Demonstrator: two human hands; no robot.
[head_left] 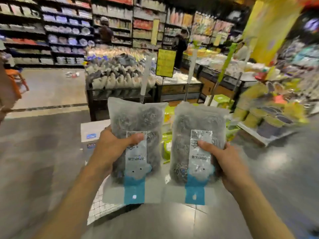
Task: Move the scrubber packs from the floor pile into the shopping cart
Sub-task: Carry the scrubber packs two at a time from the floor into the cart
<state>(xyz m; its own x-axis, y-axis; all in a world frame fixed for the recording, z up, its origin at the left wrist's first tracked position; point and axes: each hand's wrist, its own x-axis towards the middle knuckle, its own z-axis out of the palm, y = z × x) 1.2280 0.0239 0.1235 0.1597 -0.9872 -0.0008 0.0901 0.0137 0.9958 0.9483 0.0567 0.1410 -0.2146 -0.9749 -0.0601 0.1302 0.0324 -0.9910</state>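
Note:
I hold two clear plastic scrubber packs side by side in front of me, each with grey steel-wool balls inside and a blue and white label turned upside down. My left hand (112,149) grips the left scrubber pack (136,118) with the thumb on its label. My right hand (222,157) grips the right scrubber pack (195,121) the same way. Beneath the packs, part of the shopping cart's wire mesh (98,204) shows at the lower left. The floor pile is out of sight.
A white carton (93,130) and green and white goods (168,118) sit behind the packs. Ahead stand a display table of bagged goods (120,75), a yellow sign (165,62), mop handles (226,66) and full shelves. Two people stand far back. Stacked tubs (265,118) are at right.

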